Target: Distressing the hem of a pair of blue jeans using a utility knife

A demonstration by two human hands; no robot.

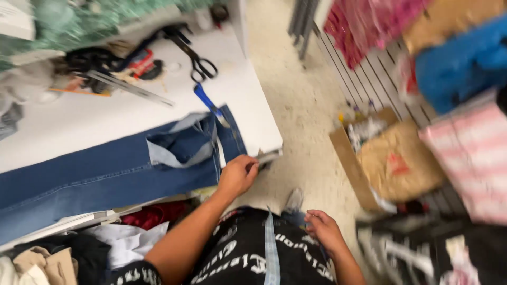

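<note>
Gripping the jeans' (105,177) waist edge, the left hand (237,175) is nearer; right hand (323,229), loosely curled, rests empty by the lap.

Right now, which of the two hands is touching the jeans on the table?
The left hand: it rests on the waist end of the blue jeans at the table edge. The right hand hangs apart, lower, by the person's lap.

We stand in a tailoring or garment workshop. On our white cutting table (132,113) lie blue jeans (105,174) along its near edge, with black scissors (198,58) and a metal ruler (129,88) toward its far edge. Folded fabrics (459,58) are stacked beside the table, and a cardboard box (391,163) sits on the floor.
</note>
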